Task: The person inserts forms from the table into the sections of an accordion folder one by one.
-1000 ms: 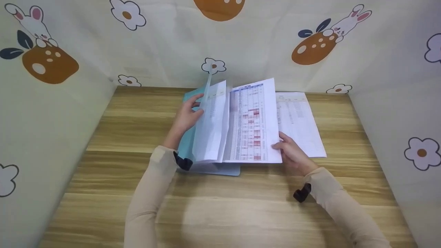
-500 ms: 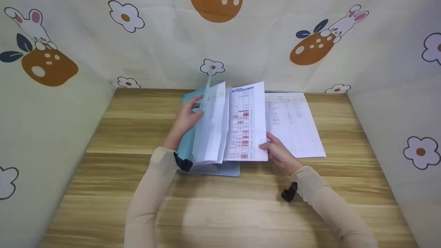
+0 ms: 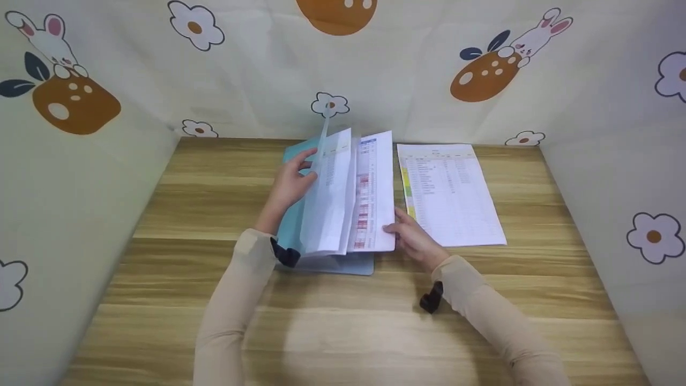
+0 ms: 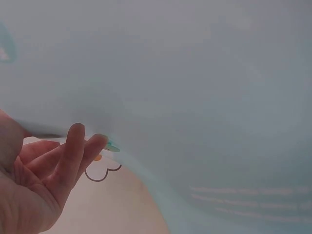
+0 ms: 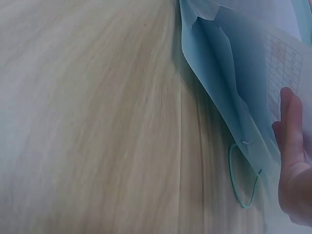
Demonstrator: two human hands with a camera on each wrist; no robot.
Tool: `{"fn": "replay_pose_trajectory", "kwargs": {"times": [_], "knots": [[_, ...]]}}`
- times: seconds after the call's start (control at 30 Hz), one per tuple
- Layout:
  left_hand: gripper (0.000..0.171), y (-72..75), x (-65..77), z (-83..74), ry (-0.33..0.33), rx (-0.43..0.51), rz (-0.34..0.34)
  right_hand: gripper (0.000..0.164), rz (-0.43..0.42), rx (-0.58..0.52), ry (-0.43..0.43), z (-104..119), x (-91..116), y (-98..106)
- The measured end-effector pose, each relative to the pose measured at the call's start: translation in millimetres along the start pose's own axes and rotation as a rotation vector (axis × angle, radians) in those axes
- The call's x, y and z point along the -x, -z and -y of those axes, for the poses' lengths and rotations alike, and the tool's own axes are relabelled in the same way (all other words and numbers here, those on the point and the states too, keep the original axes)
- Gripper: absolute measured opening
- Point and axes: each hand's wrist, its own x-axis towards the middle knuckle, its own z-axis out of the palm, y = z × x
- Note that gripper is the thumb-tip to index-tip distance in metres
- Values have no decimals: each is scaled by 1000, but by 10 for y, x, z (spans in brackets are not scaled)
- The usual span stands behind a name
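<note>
A teal document folder (image 3: 292,225) stands partly spread on the table, with white printed pages (image 3: 332,198) in its pockets. My left hand (image 3: 292,179) holds its translucent upright cover (image 3: 313,182) at the left edge; the left wrist view is mostly filled by that cover. On the other side, my right hand (image 3: 418,241) pinches a printed sheet (image 3: 383,193) with a red-marked table by its lower right edge. The sheet's left part is hidden inside the folder. In the right wrist view, a green elastic cord (image 5: 231,168) loops from the folder's corner.
Another printed sheet (image 3: 455,209) with a coloured strip lies flat on the wooden table (image 3: 375,332), right of the folder. Fabric walls (image 3: 257,69) with rabbit and flower prints enclose the table at the back and both sides.
My right hand has moved left, sliding the red-marked sheet further into the folder. More of the flat sheet on the right now shows. My left hand has stayed in place.
</note>
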Motion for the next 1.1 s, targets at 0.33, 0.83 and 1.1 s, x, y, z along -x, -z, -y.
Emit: {"fn": "replay_pose_trajectory", "kwargs": {"times": [0.33, 0.83, 1.1], "knots": [[47, 3, -2, 1, -28, -24, -17, 64, 25, 10, -3, -95, -45, -99], [47, 8, 11, -36, 26, 6, 11, 49, -176, 186, 10, 34, -232, 55], [47, 9, 4, -12, -7, 2, -2, 47, -186, 238, 34, 28, -264, 29]]}}
